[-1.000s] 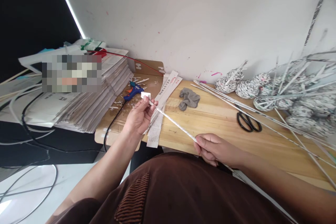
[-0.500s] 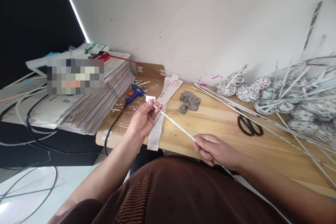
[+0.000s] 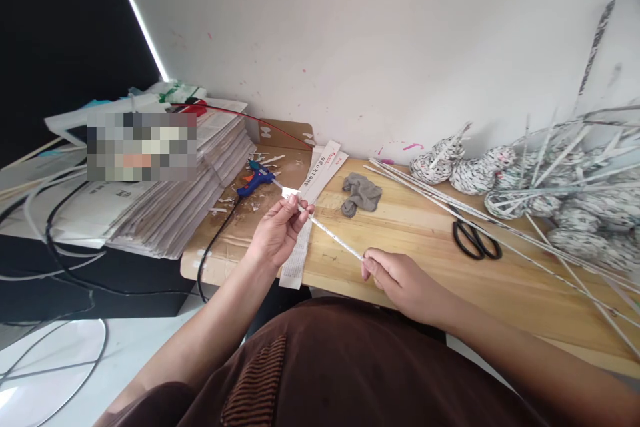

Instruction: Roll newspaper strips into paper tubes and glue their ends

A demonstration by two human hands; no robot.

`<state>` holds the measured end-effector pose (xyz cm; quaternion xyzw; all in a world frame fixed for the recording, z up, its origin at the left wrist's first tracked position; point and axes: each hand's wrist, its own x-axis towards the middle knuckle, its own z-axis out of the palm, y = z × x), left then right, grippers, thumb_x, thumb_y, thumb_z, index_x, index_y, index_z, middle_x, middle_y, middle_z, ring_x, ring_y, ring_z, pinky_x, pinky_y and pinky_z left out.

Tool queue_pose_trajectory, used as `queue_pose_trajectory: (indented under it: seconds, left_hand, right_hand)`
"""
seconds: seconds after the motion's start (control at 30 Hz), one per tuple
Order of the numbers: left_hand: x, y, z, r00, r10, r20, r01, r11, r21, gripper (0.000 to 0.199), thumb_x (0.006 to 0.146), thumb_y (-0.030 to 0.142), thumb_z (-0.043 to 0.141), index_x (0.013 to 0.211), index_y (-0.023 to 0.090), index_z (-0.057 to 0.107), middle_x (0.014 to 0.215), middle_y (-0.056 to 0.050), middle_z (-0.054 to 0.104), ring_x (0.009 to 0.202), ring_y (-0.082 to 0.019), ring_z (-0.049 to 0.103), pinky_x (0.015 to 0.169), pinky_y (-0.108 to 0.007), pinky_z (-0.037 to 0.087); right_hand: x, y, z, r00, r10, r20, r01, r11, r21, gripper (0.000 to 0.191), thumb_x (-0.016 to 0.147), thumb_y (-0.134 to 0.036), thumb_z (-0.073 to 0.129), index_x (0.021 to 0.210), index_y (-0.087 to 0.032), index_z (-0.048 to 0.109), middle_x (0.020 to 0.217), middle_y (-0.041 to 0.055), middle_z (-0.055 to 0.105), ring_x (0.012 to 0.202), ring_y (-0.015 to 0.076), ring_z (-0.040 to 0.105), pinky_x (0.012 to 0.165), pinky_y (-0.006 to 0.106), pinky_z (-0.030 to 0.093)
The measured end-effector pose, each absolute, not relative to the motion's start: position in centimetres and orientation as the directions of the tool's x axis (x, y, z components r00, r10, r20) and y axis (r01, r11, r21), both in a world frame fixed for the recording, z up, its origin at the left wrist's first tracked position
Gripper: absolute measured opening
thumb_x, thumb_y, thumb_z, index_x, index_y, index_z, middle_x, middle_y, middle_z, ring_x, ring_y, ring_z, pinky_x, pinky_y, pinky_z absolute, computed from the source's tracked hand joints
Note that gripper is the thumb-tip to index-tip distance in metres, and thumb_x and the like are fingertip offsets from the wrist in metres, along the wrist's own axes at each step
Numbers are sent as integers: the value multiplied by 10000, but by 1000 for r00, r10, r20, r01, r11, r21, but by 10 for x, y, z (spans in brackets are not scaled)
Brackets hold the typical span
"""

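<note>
A thin rolled paper stick [image 3: 336, 238] slants between my two hands, above the table's front part. My left hand [image 3: 280, 227] pinches its upper end, where a flat, unrolled flap of paper [image 3: 290, 193] sticks out past the fingertips. My right hand [image 3: 400, 280] is closed around the stick lower down, and the fingers hide its far end. Under and behind my left hand lie flat printed paper strips [image 3: 320, 170]. A blue glue gun [image 3: 257, 180] rests on cardboard just left of that hand.
A grey cloth [image 3: 361, 195] and black-handled scissors [image 3: 477, 240] lie on the wooden table. Long paper sticks [image 3: 430, 192] stretch to the right, by several woven paper shapes [image 3: 475, 173]. At left stands a tall stack of newspapers [image 3: 200, 193], with cables [image 3: 215, 240] nearby.
My right hand has shifted slightly left and up, and its fingers have curled in more. My left hand moved a little right with the stick. Less of the flap shows.
</note>
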<state>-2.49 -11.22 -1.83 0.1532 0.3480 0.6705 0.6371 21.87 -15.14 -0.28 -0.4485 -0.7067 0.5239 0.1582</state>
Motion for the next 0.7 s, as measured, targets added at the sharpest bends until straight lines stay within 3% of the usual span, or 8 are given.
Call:
queue_pose_trajectory:
  seconds: [0.07,0.13,0.23,0.33,0.43,0.5,0.6,0.7]
  left_hand:
    - [-26,-113,-18,-118,964,-237,-751,69,657,69,824,122,645,765,95,667,719,-47,649,708,-119,689,589,-116,567]
    - [-28,-114,-18,-97,968,-233,-754,81,652,76,824,122,645,756,96,665,709,-44,642,688,-112,684,574,-108,560]
    - [-27,-114,-19,-98,969,-228,-746,80,661,66,805,124,668,746,97,660,707,-43,643,678,-107,680,576,-106,558]
    - [-24,-115,-21,-130,965,-227,-723,64,687,67,776,129,703,739,95,659,701,-43,648,687,-111,683,584,-109,559]
    - [-19,-117,-24,-124,967,-222,-708,71,703,69,765,137,717,759,88,668,723,-51,662,711,-125,690,605,-125,568]
    - [-17,-119,-24,-103,971,-217,-712,81,698,71,768,142,714,768,84,673,738,-55,666,721,-128,692,621,-134,574]
    - [-17,-120,-23,-69,973,-219,-729,100,677,69,772,144,711,769,87,672,736,-50,662,726,-128,692,630,-136,578]
    - [-18,-119,-23,-45,973,-227,-740,120,662,65,782,146,702,774,91,670,732,-47,659,726,-127,692,636,-137,579]
  right_hand:
    - [220,-150,-11,-643,680,-352,287,-212,-934,396,947,-544,375,775,-202,476,514,-69,353,431,93,360,462,226,337]
    - [223,-148,-20,-757,536,-373,114,-454,-884,381,950,-534,372,749,-213,411,461,-99,250,370,88,304,399,213,289]
    - [225,-149,-26,-803,464,-375,79,-541,-838,374,949,-527,378,747,-213,395,444,-105,226,357,90,310,386,211,283]
    - [222,-152,-17,-673,615,-412,295,-288,-911,390,934,-562,401,817,-195,459,527,-67,394,448,102,432,470,234,364]
    - [217,-154,-5,-551,805,-222,509,113,-853,347,929,-522,458,820,-195,501,706,-3,544,647,131,510,599,252,383]
    - [215,-153,-3,-541,821,-182,516,153,-843,351,952,-500,418,804,-196,512,685,-7,525,639,126,489,601,251,371]
    - [215,-151,-11,-648,678,-346,308,-181,-934,383,968,-517,346,792,-199,465,516,-72,344,441,92,366,468,227,324]
    - [218,-148,-23,-783,504,-363,78,-500,-863,353,958,-503,379,770,-205,407,477,-103,230,368,78,284,385,206,256]
